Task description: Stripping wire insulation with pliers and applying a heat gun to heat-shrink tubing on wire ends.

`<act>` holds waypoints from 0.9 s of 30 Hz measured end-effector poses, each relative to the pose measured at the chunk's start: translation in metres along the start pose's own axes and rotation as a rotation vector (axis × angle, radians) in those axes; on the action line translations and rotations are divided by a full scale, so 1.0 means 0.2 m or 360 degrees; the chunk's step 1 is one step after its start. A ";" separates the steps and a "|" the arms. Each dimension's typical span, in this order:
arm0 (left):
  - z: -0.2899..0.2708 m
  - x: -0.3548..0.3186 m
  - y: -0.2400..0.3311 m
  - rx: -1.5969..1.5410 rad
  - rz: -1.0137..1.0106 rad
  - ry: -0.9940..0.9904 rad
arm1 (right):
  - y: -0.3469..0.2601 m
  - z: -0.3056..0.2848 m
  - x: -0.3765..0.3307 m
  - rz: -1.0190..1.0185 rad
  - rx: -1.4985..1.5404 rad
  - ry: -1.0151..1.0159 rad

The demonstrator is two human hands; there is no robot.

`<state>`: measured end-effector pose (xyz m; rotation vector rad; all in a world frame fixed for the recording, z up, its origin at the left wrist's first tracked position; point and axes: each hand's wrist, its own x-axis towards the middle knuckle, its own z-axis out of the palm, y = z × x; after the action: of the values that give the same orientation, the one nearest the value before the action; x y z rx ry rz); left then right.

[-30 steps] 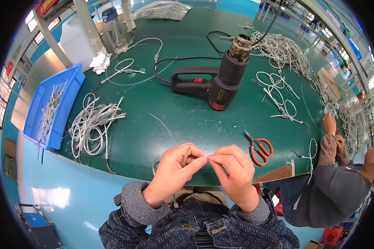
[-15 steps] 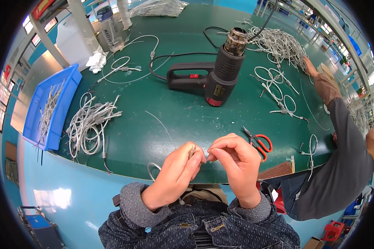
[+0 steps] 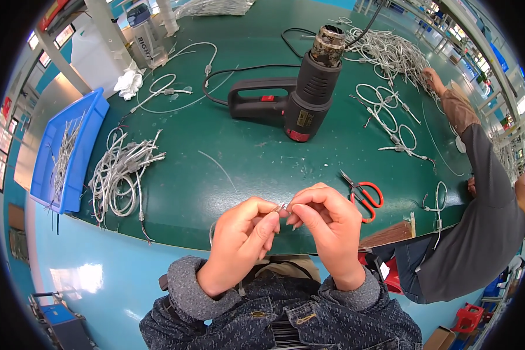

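Over the near edge of the green table (image 3: pixel 256 169), we have our left hand (image 3: pixel 242 236) nearly closed, thumb and forefinger pinching the thin wire ends of a cable (image 3: pixel 211 233), whose pale loop shows beside that hand. Our right hand (image 3: pixel 331 230) is half curled, thumb and forefinger drawn together at those wire ends; they are too small for us to tell whether it grips them.

At the table's left edge we see an open blue tray (image 3: pixel 91 137), holding a loose bunch of pale cables (image 3: pixel 65 154) with dark wire ends at its near end. Behind it stand a white jug (image 3: pixel 99 64), whose contents we do not see, and a clear bottle (image 3: pixel 150 45) with a dark blue lid. A clear plastic bag (image 3: pixel 213 7) lies at the far edge.

Between tray and hands lies a bundle of cables (image 3: pixel 122 172). A heat gun (image 3: pixel 309 96) stands beyond our hands, and red-handled scissors (image 3: pixel 367 204) lie beside the right one. At right, a co-worker's hand (image 3: pixel 433 80) reaches a large cable heap (image 3: pixel 391 55).
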<state>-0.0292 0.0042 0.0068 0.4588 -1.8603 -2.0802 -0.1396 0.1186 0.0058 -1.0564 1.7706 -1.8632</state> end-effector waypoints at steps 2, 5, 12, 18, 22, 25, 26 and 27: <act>-0.01 0.00 -0.01 -0.0001 -0.0019 -0.0006 | -0.01 0.00 0.00 0.0038 0.0014 0.0020; -0.02 -0.01 -0.01 -0.0002 -0.0054 -0.0012 | -0.01 0.00 0.00 0.0053 0.0009 0.0029; -0.02 -0.02 -0.01 0.0041 -0.0040 0.0029 | -0.01 0.01 -0.01 0.0029 -0.0025 0.0034; -0.03 -0.02 -0.01 0.0062 -0.0039 0.0025 | -0.02 0.01 -0.01 -0.0024 -0.0075 0.0033; -0.03 -0.02 -0.01 0.0097 -0.0037 0.0035 | -0.03 0.01 -0.01 -0.0034 -0.0107 0.0038; -0.03 -0.02 -0.01 0.0100 -0.0040 0.0036 | -0.03 0.01 -0.01 -0.0030 -0.0124 0.0039; -0.03 -0.02 -0.01 0.0102 -0.0028 0.0037 | -0.03 0.02 0.00 -0.0024 -0.0126 0.0040; -0.03 -0.02 -0.02 0.0103 -0.0016 0.0039 | -0.03 0.02 0.00 -0.0019 -0.0126 0.0041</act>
<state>-0.0231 0.0010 0.0031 0.5083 -1.9199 -2.0166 -0.1354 0.1178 0.0113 -1.0782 1.8708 -1.8346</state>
